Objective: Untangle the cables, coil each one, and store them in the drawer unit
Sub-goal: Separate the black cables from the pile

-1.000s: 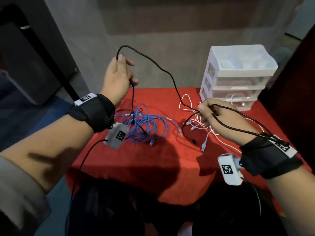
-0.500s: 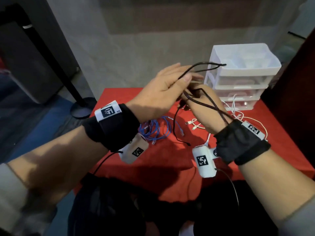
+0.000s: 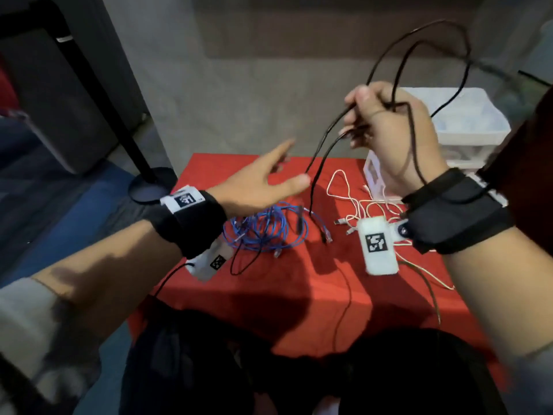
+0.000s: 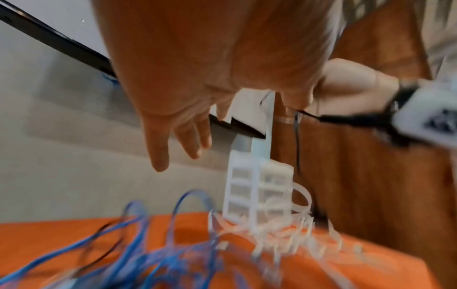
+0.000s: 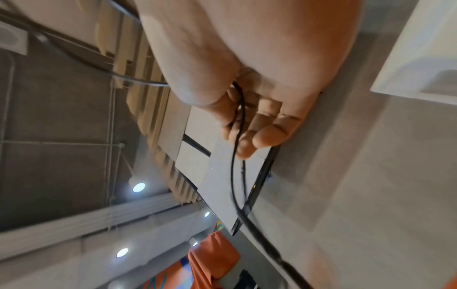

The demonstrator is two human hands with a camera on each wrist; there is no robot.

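Black cable [image 3: 398, 55] gripped in raised right hand [image 3: 389, 130], loops above, ends dangling over red table [image 3: 269, 280]; left hand [image 3: 257, 184] open, holding nothing; blue cable [image 3: 263, 229] and white cable [image 3: 359, 205] on table near drawer unit [image 3: 469, 124]; wrist tags show square codes, no readable text.

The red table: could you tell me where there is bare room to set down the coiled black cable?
Bare cloth lies along the near edge of the red table, below the blue cable, though a thin black lead crosses it. The far left corner looks bare too. It is crowded mid-table: blue cable, then white cables beside the drawer unit.
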